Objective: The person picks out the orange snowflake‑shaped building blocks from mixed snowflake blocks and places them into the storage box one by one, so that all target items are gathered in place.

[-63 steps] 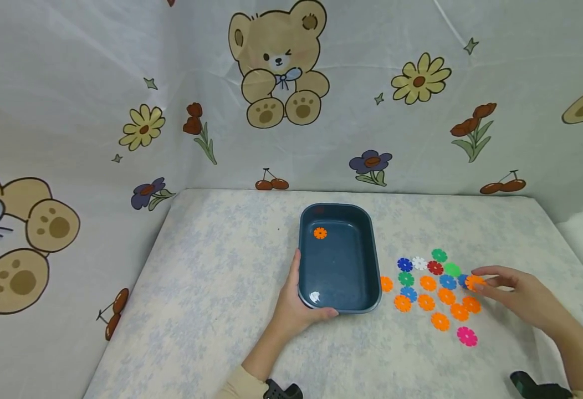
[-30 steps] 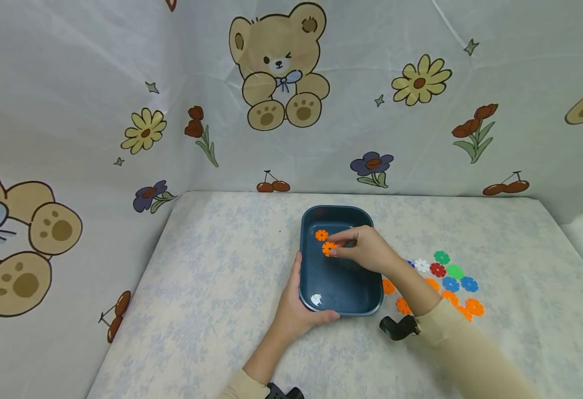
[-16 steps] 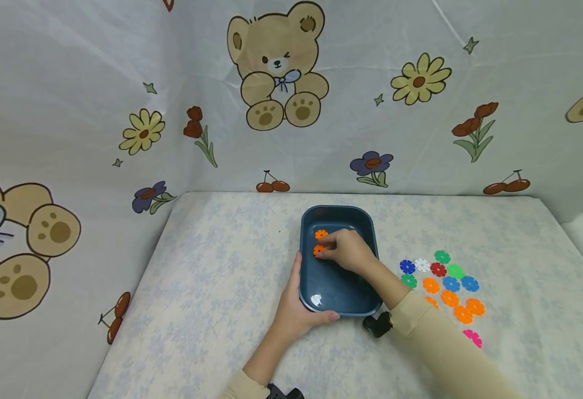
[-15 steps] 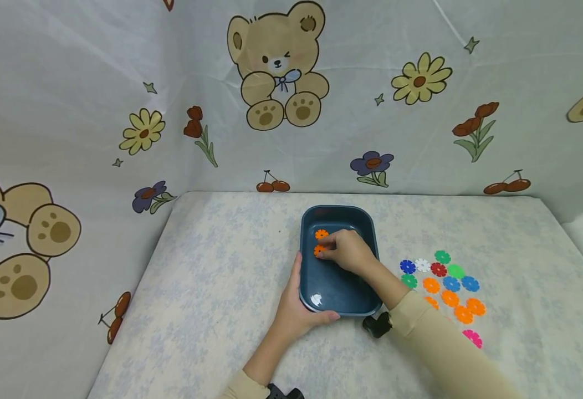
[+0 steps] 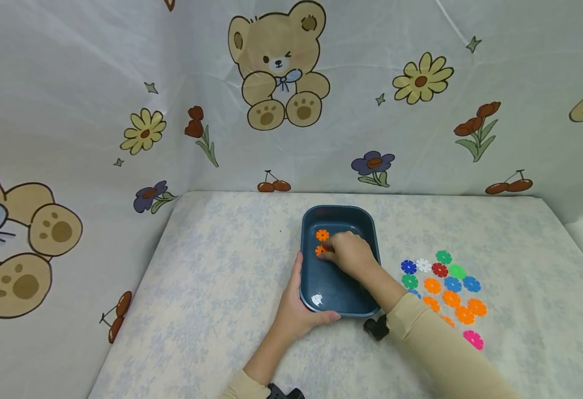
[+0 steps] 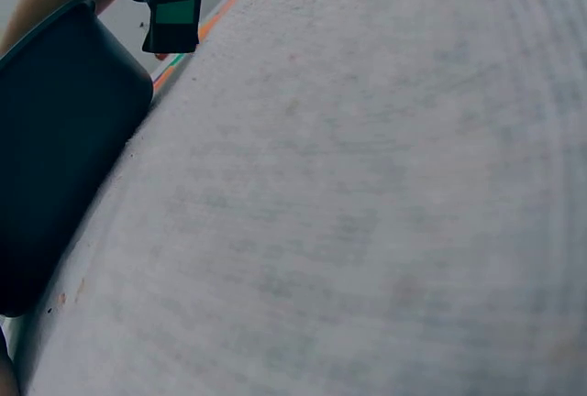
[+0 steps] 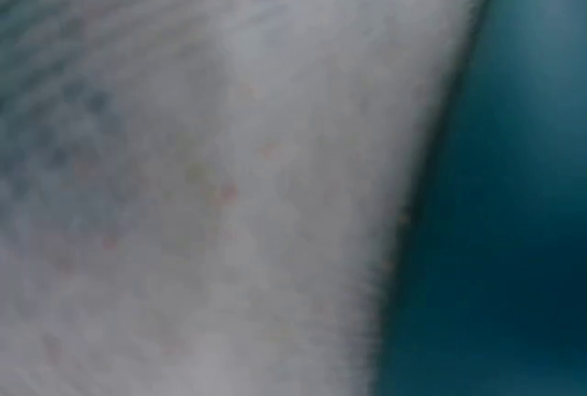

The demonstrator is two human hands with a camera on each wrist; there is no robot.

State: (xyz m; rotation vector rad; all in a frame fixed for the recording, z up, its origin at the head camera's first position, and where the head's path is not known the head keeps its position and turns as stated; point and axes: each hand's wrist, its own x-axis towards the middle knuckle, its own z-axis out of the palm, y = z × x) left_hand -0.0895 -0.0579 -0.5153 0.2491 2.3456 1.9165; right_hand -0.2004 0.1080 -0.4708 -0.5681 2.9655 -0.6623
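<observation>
Item: orange flower disc, being set in the blue tray.
Our right hand is pinching it near the tray's far-left corner; our left hand is gripping the near-left rim. Risk: a careless release could be knocking the neighbouring orange disc.

We see the tray as smooth, dark blue-green plastic with a gloss: a bright glint sits on its floor near the front corner. In the left wrist view its outer wall looks duller, almost matt. The discs beside it look like hard, smooth plastic in flat bright colours, as do the two orange discs in the tray. The table cover is matt cloth with a faint mottled print; close up we see a fine woven ribbing. The backdrop is thin printed fabric with a slight sheen and soft creases. The sleeve looks like soft, matt beige knit.
</observation>
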